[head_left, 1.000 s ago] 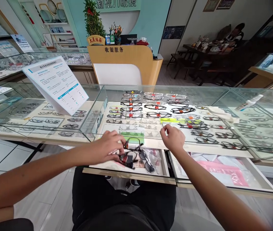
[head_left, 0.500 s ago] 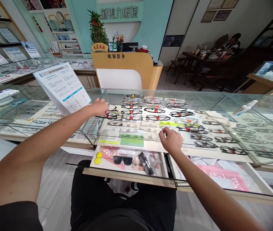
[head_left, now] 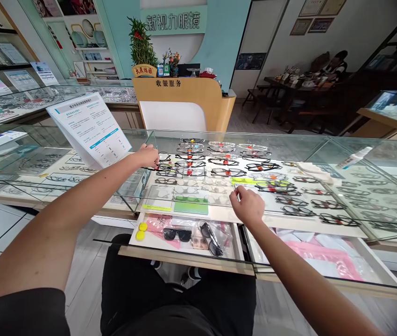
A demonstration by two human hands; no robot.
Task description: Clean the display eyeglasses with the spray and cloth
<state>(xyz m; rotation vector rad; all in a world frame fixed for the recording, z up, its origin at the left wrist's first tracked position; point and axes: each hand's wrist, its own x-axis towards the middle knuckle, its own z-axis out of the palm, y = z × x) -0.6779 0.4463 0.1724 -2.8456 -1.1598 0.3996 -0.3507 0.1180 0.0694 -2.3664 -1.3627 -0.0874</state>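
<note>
Two sunglasses [head_left: 177, 234], two yellow discs [head_left: 140, 235], two drawers [head_left: 184, 261].

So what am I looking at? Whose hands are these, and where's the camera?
No machine: these are a person's bare hands, seen through a camera worn on their head, facing forward and down. Before them is a glass display case with rows of eyeglasses. The left hand reaches among the leftmost ones; whether it grips one is hard to tell. The right hand is curled near the case's front, with nothing visible in it. Lower down, the open left drawer contains two pairs of dark glasses and two round yellow pieces.
</note>
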